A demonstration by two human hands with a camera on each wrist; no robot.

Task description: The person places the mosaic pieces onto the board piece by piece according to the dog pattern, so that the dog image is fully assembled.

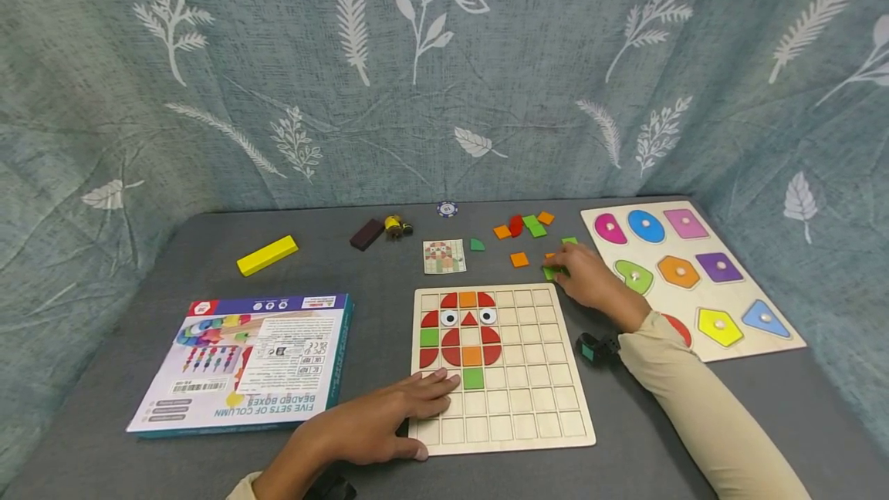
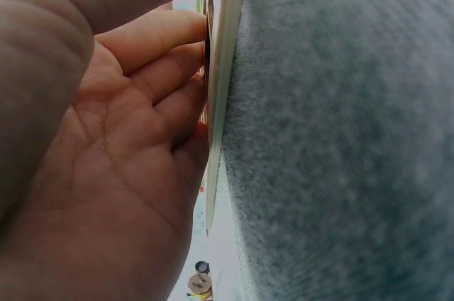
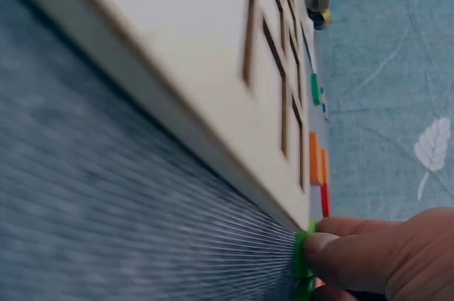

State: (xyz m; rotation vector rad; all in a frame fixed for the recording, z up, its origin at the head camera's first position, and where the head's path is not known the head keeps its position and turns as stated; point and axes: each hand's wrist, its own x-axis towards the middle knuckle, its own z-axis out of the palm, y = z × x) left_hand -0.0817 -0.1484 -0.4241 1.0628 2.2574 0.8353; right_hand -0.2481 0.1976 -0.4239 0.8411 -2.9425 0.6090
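Note:
A wooden grid board (image 1: 535, 400) lies on the table, with red, orange and green tiles and two eye pieces set in its upper left. My left hand (image 1: 389, 415) rests on the board's lower-left edge, fingers extended over the squares and thumb at the near corner. Beyond the board's far right corner, my right hand (image 1: 590, 276) reaches down to a green square tile (image 3: 301, 255) and pinches it between thumb and fingertips. Around those fingers lie more loose tiles, among them an orange square (image 1: 519, 259). A small picture card (image 1: 444, 256) sits behind the board.
To the left is a boxed bead set (image 1: 243, 361), with a yellow block (image 1: 267, 255) behind it. A knobbed shape puzzle (image 1: 694, 292) lies under and beside the right forearm. At the back are a dark block (image 1: 366, 234), a small yellow-and-black figure (image 1: 396, 227) and a poker chip (image 1: 447, 209).

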